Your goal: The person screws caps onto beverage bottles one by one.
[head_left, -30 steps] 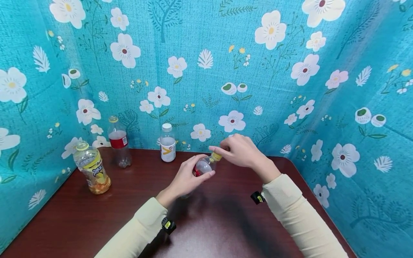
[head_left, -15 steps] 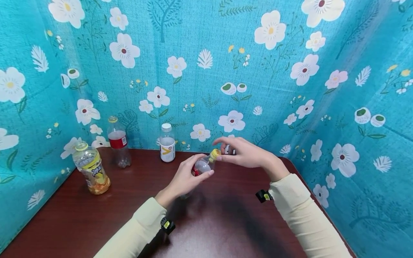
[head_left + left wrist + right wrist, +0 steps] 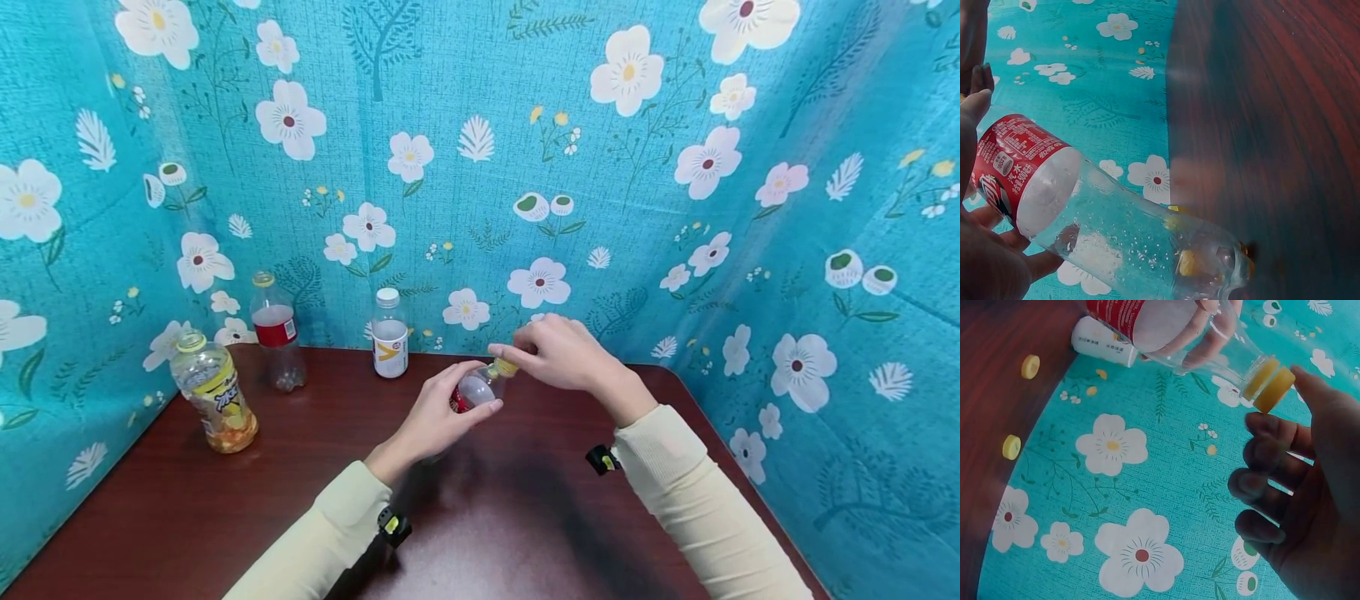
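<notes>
My left hand (image 3: 438, 408) grips a clear plastic bottle (image 3: 474, 390) round its red label (image 3: 1016, 156). The bottle is tilted, its neck toward the upper right, and droplets cling inside its lower part in the left wrist view. My right hand (image 3: 566, 354) pinches the yellow screw cap (image 3: 1274, 390) between thumb and index finger at the mouth. In the right wrist view the cap stands slightly apart from the yellow ring (image 3: 1260, 376) on the neck, with clear thread between them. The other right fingers are curled below, off the bottle.
On the dark red table (image 3: 225, 517) stand a yellow-labelled bottle (image 3: 217, 396), an uncapped red-labelled bottle (image 3: 277, 333) and a white-capped bottle (image 3: 390, 337). Two yellow caps, one (image 3: 1030, 366) nearer the white-labelled bottle and another (image 3: 1012, 447), lie near the back edge. Flowered teal cloth (image 3: 450, 208) hangs behind.
Half a second ago my right hand was a little farther right with its fingers spread at the cap; now it has swung back left over the cap. My left hand and the bottle have barely moved.
</notes>
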